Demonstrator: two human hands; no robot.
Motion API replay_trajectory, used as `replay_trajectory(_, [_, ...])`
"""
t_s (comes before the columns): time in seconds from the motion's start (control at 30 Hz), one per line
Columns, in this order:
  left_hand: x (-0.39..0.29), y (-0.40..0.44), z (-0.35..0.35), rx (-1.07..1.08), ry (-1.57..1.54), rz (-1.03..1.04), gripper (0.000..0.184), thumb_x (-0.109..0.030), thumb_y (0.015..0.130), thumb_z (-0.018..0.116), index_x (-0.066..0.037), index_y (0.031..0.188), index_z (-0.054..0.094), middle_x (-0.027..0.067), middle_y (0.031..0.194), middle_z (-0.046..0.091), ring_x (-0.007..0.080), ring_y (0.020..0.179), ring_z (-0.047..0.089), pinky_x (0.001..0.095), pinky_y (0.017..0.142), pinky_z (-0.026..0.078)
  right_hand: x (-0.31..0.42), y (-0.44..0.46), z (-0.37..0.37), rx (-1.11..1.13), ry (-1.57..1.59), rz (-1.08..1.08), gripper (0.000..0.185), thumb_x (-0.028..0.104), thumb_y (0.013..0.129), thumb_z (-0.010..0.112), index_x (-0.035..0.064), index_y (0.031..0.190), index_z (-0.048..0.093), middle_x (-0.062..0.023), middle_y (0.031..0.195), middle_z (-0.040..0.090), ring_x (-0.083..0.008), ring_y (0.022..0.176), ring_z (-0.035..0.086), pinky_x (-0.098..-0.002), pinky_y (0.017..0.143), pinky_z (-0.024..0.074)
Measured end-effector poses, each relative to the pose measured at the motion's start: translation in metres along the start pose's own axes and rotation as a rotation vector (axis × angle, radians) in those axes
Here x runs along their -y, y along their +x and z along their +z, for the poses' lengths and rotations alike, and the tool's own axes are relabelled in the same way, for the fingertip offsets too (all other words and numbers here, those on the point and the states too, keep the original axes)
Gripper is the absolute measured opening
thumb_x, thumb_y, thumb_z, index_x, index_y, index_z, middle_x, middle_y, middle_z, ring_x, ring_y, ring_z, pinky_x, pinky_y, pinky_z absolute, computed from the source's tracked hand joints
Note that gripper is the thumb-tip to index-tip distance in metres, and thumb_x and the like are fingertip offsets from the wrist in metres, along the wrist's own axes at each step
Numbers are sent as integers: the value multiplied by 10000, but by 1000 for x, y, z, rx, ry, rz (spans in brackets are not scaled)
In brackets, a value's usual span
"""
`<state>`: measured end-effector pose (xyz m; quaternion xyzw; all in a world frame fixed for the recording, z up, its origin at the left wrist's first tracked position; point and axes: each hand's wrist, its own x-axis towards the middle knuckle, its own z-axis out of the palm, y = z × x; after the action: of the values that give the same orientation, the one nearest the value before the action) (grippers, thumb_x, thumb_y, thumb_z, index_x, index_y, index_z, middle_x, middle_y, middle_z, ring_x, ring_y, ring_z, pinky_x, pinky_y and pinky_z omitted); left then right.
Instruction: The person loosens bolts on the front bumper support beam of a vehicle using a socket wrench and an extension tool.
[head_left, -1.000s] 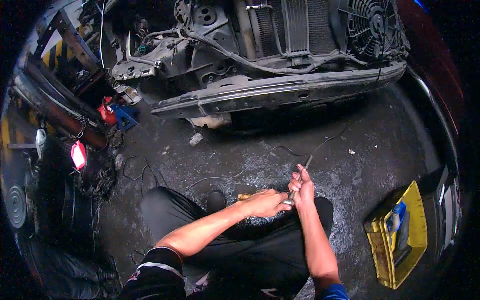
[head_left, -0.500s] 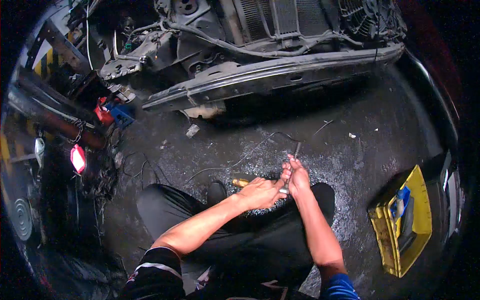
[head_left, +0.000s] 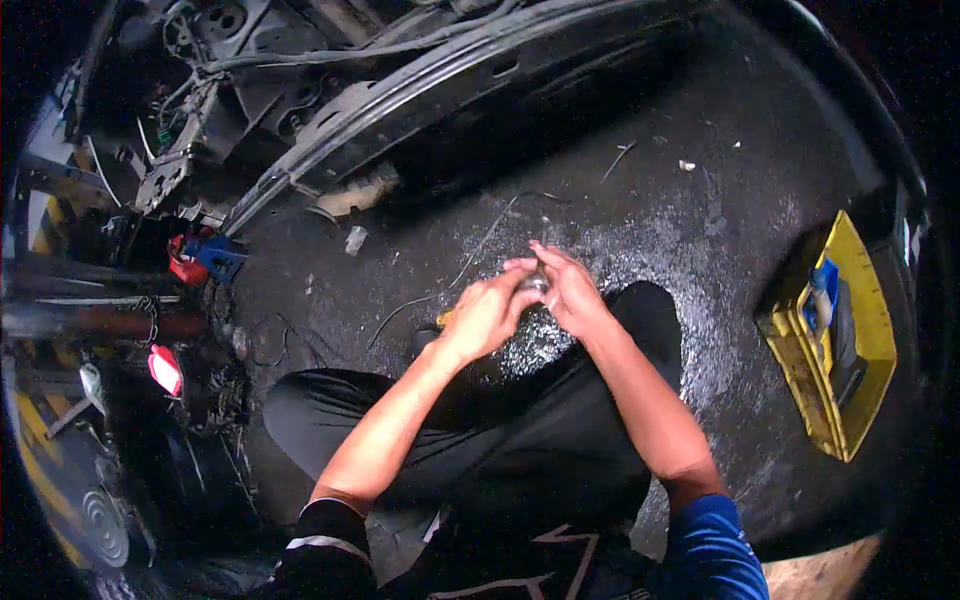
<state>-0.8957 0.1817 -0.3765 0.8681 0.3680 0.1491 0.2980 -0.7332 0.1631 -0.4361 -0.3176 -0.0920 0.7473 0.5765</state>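
Observation:
My left hand (head_left: 482, 318) is closed around a tool whose yellow end (head_left: 443, 319) pokes out on its left side. Most of that tool is hidden by the fingers. A small shiny metal piece (head_left: 535, 283) shows between my two hands, its kind unclear. My right hand (head_left: 568, 295) has its fingers curled about this piece from the right. Both hands meet above my crossed legs (head_left: 470, 400). Beyond them, a thin dark cable (head_left: 487, 238) runs over the wet-looking floor.
A yellow bin (head_left: 883, 340) with a blue item (head_left: 824, 290) inside stands on the right. Ahead is the car's exposed front crossmember (head_left: 400, 110). To the left are a red-white lamp-like object (head_left: 165, 370), a blue object (head_left: 218, 257) and a hanging chain (head_left: 152, 320). Small debris (head_left: 355, 239) lies on the floor.
My view has tilted down and turned. My hands have come closer together. The dark rod that stuck up from my right hand no longer shows clearly.

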Motion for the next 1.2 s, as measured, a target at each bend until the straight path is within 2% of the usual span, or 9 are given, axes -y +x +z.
replay_trajectory(0.03, [1, 2, -2, -47, 8, 47, 388, -241, 980, 596, 1, 1282, 577, 259, 1113, 677, 427, 1066, 643, 484, 904, 514, -2, -1, 2, 64, 11, -8, 181, 277, 1011, 573, 98, 1027, 594, -138, 1115, 703, -233, 1013, 666, -382, 936, 502])
replay_trajectory(0.13, [-9, 2, -10, 23, -114, -287, 343, -194, 969, 595, 32, 1227, 604, 276, 1187, 646, 431, 1118, 622, 475, 931, 504, -11, -1, 6, 35, -249, -62, 274, 329, 981, 624, 74, 1078, 610, -83, 1096, 689, -187, 1003, 644, -337, 933, 482])
replay_trajectory(0.33, [-5, -4, -4, -32, 17, -89, 317, -198, 957, 607, 36, 1169, 630, 297, 1182, 636, 427, 1099, 628, 483, 925, 501, -26, -3, 15, -52, -268, -165, 339, 198, 979, 613, 4, 1253, 561, -57, 1078, 671, -122, 963, 623, -275, 848, 506])
replay_trajectory(0.53, [-59, -4, -89, 325, 154, -184, 302, -253, 983, 565, -15, 1127, 682, 233, 1053, 699, 399, 1009, 674, 438, 883, 531, -16, -12, 11, 29, -603, -383, 410, 61, 954, 561, -3, 1354, 498, -12, 859, 590, -73, 708, 544, -208, 634, 445])
replay_trajectory(0.6, [-53, -11, -129, 213, 209, -213, 396, -336, 981, 603, 8, 1167, 671, 228, 1091, 703, 345, 1027, 697, 408, 899, 532, -3, -26, 17, 49, -499, -294, 412, 5, 925, 573, -4, 1334, 527, 32, 763, 492, -40, 603, 427, -214, 540, 361])
replay_trajectory(0.8, [12, -3, -249, -380, 280, -294, 409, -366, 981, 621, 19, 1095, 693, 157, 915, 732, 235, 815, 706, 344, 747, 521, 27, -62, 66, 172, -260, -305, 353, 29, 933, 605, -36, 1278, 573, 48, 688, 466, -24, 547, 390, -205, 496, 323])
replay_trajectory(0.87, [41, 3, -258, -508, -157, -341, 404, -357, 996, 614, 33, 1073, 690, 102, 889, 730, 153, 749, 673, 298, 686, 516, 34, -62, 95, 203, -210, -354, 352, 39, 937, 601, -36, 1280, 574, 46, 686, 467, -25, 544, 383, -207, 495, 325])
replay_trajectory(0.93, [62, 6, -247, -566, -466, -330, 382, -340, 1005, 610, 31, 1062, 680, 65, 874, 715, 104, 724, 644, 268, 653, 514, 38, -55, 125, 214, -191, -406, 347, 46, 940, 602, -35, 1276, 577, 44, 686, 469, -25, 541, 376, -211, 494, 329])
replay_trajectory(1.2, [30, 20, -220, -397, -171, -360, 385, -338, 973, 623, 25, 1079, 696, 105, 824, 726, 163, 747, 680, 335, 714, 528, 35, 25, 202, 130, -145, -460, 288, 34, 944, 570, -47, 1219, 602, 39, 663, 441, -34, 534, 381, -218, 500, 352])
